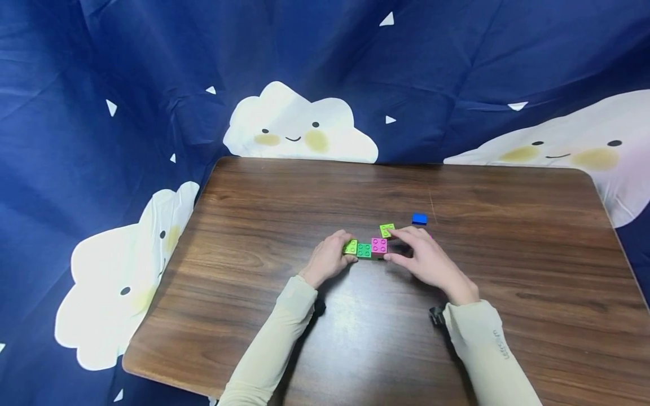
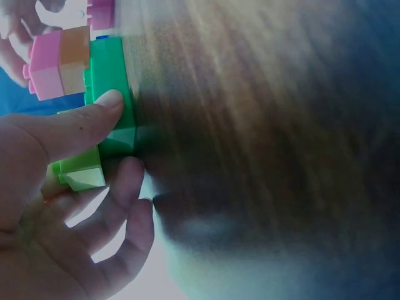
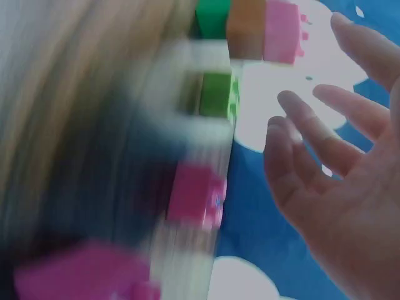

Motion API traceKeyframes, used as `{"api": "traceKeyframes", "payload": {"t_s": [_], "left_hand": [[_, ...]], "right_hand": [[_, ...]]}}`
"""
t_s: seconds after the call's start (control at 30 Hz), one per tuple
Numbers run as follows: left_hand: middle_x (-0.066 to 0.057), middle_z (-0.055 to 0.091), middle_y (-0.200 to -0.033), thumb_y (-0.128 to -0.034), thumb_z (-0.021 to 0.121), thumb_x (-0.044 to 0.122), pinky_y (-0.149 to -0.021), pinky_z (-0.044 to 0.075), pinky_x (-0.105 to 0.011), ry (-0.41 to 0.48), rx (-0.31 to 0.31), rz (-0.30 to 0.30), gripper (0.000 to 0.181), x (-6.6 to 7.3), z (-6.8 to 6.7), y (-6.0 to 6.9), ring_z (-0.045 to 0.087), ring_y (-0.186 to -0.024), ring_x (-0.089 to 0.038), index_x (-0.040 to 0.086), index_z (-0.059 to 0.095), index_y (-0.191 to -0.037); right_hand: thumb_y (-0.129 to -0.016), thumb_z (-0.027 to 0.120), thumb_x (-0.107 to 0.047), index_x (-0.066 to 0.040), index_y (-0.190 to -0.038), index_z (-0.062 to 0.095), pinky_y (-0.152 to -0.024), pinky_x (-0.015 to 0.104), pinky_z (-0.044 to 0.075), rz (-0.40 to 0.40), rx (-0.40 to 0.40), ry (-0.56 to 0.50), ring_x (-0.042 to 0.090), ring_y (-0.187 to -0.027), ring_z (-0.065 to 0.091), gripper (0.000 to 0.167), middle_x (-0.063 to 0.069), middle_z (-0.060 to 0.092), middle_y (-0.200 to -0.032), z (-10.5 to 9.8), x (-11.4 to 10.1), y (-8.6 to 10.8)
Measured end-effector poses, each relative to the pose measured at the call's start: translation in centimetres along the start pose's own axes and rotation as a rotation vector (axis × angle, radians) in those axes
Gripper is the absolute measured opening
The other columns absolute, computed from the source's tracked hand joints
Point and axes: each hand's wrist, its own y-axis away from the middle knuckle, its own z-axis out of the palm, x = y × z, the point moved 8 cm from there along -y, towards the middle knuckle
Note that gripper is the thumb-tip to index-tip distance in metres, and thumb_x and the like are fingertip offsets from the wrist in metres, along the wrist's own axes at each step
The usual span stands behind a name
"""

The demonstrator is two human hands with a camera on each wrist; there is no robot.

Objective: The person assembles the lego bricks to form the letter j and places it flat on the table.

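My left hand (image 1: 327, 258) (image 2: 69, 181) pinches the left end of a joined row, its thumb against a green brick (image 2: 111, 65). A lime brick (image 1: 350, 246) (image 2: 87, 164) is at that end. At the row's right end, a pink brick (image 1: 378, 245) (image 2: 47, 65) (image 3: 281, 32) sits on an orange one (image 2: 75, 61) (image 3: 245, 31). Beside this end my right hand (image 1: 431, 262) (image 3: 340, 153) has its fingers spread and relaxed, holding nothing; whether its thumb touches the pink brick, I cannot tell. Its index finger overlaps a separate lime brick (image 1: 384, 229) (image 3: 215, 95) in the head view.
Beyond my right hand a blue brick (image 1: 419, 218) lies on the wooden table (image 1: 254, 225). The right wrist view also shows a magenta brick (image 3: 189, 194) and a blurred one (image 3: 84, 275) nearer. A blue curtain (image 1: 406, 67) with white clouds hangs behind the table.
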Motion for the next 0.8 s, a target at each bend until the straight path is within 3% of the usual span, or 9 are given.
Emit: {"api": "traceKeyframes", "payload": {"t_s": [0.17,0.27,0.43,0.8], "left_hand": [[0.004,0.055,-0.094,-0.0816,0.076,0.027,-0.066,0.045,-0.027,0.003,0.002,0.001,0.038,0.0,0.1,0.0,0.051,-0.077,-0.010,0.015,0.065,-0.116],[0.004,0.055,-0.094,-0.0814,0.076,0.027,-0.066,0.045,-0.028,0.005,0.004,0.002,0.038,0.0,0.1,0.0,0.051,-0.076,-0.011,0.015,0.065,-0.115],[0.004,0.055,-0.093,-0.0813,0.076,0.026,-0.066,0.045,-0.028,0.009,0.006,0.002,0.037,0.0,0.0,0.0,0.051,-0.076,-0.010,0.015,0.065,-0.115],[0.004,0.055,-0.094,-0.0817,0.076,0.026,-0.066,0.044,-0.028,0.011,0.004,-0.007,0.037,-0.1,0.0,0.0,0.051,-0.077,-0.010,0.016,0.065,-0.116]], "right_hand": [[-0.090,0.066,-0.038,-0.009,-0.132,0.057,-0.086,0.041,0.045,0.015,0.111,-0.051,0.027,-0.105,0.054,0.052,0.012,0.061,-0.119,-2.7,2.5,1.5],[-0.090,0.067,-0.038,-0.010,-0.128,0.059,-0.074,0.028,0.045,0.054,0.123,-0.070,0.023,-0.093,0.054,0.047,0.011,0.062,-0.110,-3.8,4.2,2.4],[-0.090,0.066,-0.039,-0.009,-0.125,0.060,-0.073,0.021,0.043,0.125,0.070,-0.085,0.022,-0.095,0.053,0.046,0.012,0.062,-0.110,-4.7,6.7,4.0],[-0.084,0.074,-0.034,-0.011,-0.121,0.063,-0.079,0.021,0.042,0.094,-0.120,-0.094,0.011,-0.096,0.051,0.045,0.008,0.063,-0.115,-3.3,9.4,6.5]]}}
